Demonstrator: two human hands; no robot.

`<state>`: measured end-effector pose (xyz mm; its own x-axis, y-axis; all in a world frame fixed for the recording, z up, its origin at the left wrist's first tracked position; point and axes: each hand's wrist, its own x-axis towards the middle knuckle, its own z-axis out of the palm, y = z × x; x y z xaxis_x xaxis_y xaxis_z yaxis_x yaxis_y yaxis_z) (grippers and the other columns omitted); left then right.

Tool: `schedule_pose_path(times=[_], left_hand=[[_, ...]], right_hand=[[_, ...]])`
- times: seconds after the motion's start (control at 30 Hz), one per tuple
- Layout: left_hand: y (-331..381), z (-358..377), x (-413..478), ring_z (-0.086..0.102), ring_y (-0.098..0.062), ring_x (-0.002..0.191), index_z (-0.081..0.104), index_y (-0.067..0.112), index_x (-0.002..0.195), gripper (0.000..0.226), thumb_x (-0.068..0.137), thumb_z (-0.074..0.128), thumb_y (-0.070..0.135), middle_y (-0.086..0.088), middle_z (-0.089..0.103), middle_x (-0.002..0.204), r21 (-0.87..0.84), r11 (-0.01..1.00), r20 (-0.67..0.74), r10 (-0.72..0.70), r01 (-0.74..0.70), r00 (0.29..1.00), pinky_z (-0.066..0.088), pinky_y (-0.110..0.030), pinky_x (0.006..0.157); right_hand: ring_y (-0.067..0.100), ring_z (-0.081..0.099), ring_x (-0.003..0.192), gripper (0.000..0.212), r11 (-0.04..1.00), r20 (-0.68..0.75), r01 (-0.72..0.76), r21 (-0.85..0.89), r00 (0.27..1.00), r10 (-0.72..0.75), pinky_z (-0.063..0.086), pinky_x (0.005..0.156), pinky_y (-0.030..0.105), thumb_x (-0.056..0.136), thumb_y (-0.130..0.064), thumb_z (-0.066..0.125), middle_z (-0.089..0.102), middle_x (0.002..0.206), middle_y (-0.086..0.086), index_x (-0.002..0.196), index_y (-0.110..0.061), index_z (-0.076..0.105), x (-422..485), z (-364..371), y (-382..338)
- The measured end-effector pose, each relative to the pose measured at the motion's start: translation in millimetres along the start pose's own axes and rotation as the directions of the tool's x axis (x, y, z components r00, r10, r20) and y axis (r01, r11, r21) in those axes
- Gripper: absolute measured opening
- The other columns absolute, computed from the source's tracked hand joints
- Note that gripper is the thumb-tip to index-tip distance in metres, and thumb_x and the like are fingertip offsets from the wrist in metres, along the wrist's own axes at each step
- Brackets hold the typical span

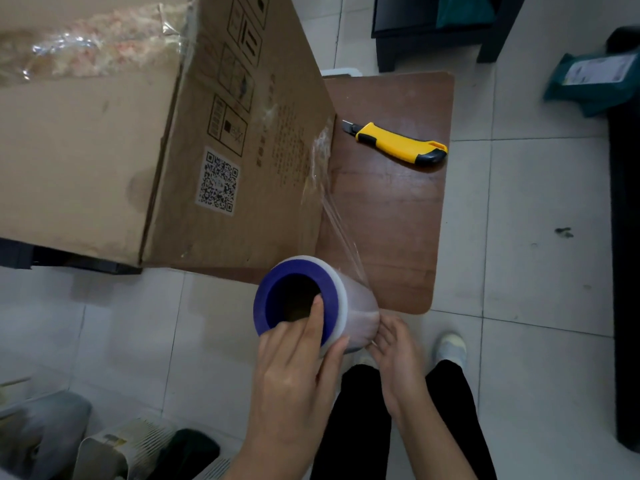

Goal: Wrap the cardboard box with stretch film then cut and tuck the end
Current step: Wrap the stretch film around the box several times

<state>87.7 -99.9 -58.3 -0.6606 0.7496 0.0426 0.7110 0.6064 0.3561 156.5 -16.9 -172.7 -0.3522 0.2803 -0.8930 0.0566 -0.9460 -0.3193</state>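
A large cardboard box (104, 140) with a QR label stands on a small brown table (391, 216). Clear film (332, 209) stretches from the box's right corner down to the stretch film roll (349, 306), which has a blue core. My left hand (294, 368) grips the near end of the roll, with one finger inside the core. At the roll's far end, my right hand (394, 344) holds it with curled fingers. A yellow and black utility knife (398, 143) lies on the table to the right of the box.
Crumpled film lies on the box's top at upper left. A dark shelf (433, 26) stands beyond the table, and teal packets (588, 81) sit at the right. White bins (104, 448) are on the tiled floor at lower left. My legs and shoe (450, 348) are below the roll.
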Motion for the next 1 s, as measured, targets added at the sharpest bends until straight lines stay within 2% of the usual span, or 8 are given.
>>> schedule_pose_path(times=[0.13, 0.3, 0.4, 0.5, 0.67, 0.77, 0.9, 1.0], left_hand=[[-15, -9, -6, 0.053, -0.011, 0.084, 0.05, 0.001, 0.127, 0.051, 0.088, 0.053, 0.033, -0.01, 0.07, 0.088, -0.031, 0.999, 0.022, -0.024, 0.024, 0.999, 0.042, -0.025, 0.084], [-47, -32, -1, 0.061, -0.021, 0.096, 0.058, 0.0, 0.124, 0.054, 0.085, 0.063, 0.037, -0.017, 0.068, 0.105, -0.129, 0.935, 0.095, -0.32, 0.33, 0.943, 0.049, -0.028, 0.082], [-60, -39, -1, 0.056, -0.017, 0.106, 0.055, 0.006, 0.129, 0.049, 0.084, 0.065, 0.024, -0.007, 0.062, 0.119, -0.206, 0.868, 0.131, -0.434, 0.452, 0.891, 0.042, -0.027, 0.091], [-62, -44, -2, 0.052, -0.008, 0.111, 0.054, 0.01, 0.131, 0.048, 0.086, 0.065, 0.02, 0.006, 0.056, 0.118, -0.306, 0.81, 0.156, -0.476, 0.5, 0.866, 0.038, -0.02, 0.093], [-80, -52, -11, 0.057, 0.007, 0.099, 0.061, 0.016, 0.122, 0.032, 0.091, 0.058, 0.021, 0.01, 0.063, 0.112, -0.38, 0.817, 0.136, -0.415, 0.434, 0.9, 0.038, 0.002, 0.08], [-104, -55, -10, 0.055, -0.005, 0.114, 0.062, 0.01, 0.123, 0.032, 0.093, 0.054, 0.02, -0.003, 0.062, 0.127, -0.365, 0.841, 0.135, -0.377, 0.4, 0.916, 0.036, 0.002, 0.088], [-138, -58, -9, 0.046, 0.018, 0.114, 0.058, 0.011, 0.126, 0.033, 0.094, 0.054, 0.016, 0.003, 0.057, 0.13, -0.432, 0.821, 0.188, -0.323, 0.373, 0.928, 0.035, 0.001, 0.091], [-161, -62, -10, 0.049, 0.018, 0.112, 0.058, 0.014, 0.126, 0.034, 0.092, 0.056, 0.015, 0.011, 0.058, 0.126, -0.465, 0.809, 0.252, -0.267, 0.359, 0.93, 0.036, -0.001, 0.092]], right_hand=[[0.018, 0.064, 0.099, 0.027, 0.992, -0.001, -0.034, 0.124, 0.999, 0.035, 0.049, 0.082, 0.028, 0.098, -0.022, 0.04, 0.069, 0.108, 0.01, 0.103, -0.01, 0.064, -4, 1, 24], [0.018, 0.062, 0.102, 0.029, 0.949, 0.03, -0.034, 0.314, 0.999, 0.026, 0.047, 0.08, 0.031, 0.098, -0.023, 0.039, 0.067, 0.111, 0.006, 0.112, -0.011, 0.061, -15, 11, 54], [0.016, 0.064, 0.106, 0.032, 0.949, 0.055, 0.021, 0.315, 0.998, -0.04, 0.051, 0.082, 0.026, 0.099, -0.02, 0.035, 0.071, 0.112, 0.002, 0.115, -0.014, 0.062, -25, 19, 70], [0.007, 0.069, 0.098, 0.033, 0.951, 0.046, 0.059, 0.304, 0.996, -0.077, 0.054, 0.072, 0.017, 0.099, -0.018, 0.035, 0.076, 0.103, -0.003, 0.107, -0.019, 0.067, -30, 27, 84], [0.011, 0.071, 0.092, 0.028, 0.93, 0.0, 0.067, 0.362, 0.997, -0.072, 0.056, 0.069, 0.021, 0.097, -0.017, 0.043, 0.076, 0.098, 0.002, 0.099, -0.015, 0.071, -41, 39, 109], [0.019, 0.068, 0.101, 0.03, 0.911, -0.033, 0.078, 0.404, 0.997, -0.071, 0.053, 0.086, 0.032, 0.097, -0.017, 0.044, 0.072, 0.111, 0.009, 0.114, -0.009, 0.067, -43, 49, 122], [0.016, 0.068, 0.101, 0.032, 0.884, -0.084, 0.189, 0.427, 0.982, -0.17, 0.048, 0.093, 0.035, 0.096, -0.014, 0.041, 0.073, 0.11, 0.003, 0.119, -0.012, 0.065, -43, 63, 141], [0.017, 0.067, 0.101, 0.029, 0.835, -0.185, 0.31, 0.454, 0.95, -0.252, 0.052, 0.09, 0.03, 0.096, -0.008, 0.043, 0.073, 0.105, 0.001, 0.112, -0.012, 0.066, -46, 76, 161]])
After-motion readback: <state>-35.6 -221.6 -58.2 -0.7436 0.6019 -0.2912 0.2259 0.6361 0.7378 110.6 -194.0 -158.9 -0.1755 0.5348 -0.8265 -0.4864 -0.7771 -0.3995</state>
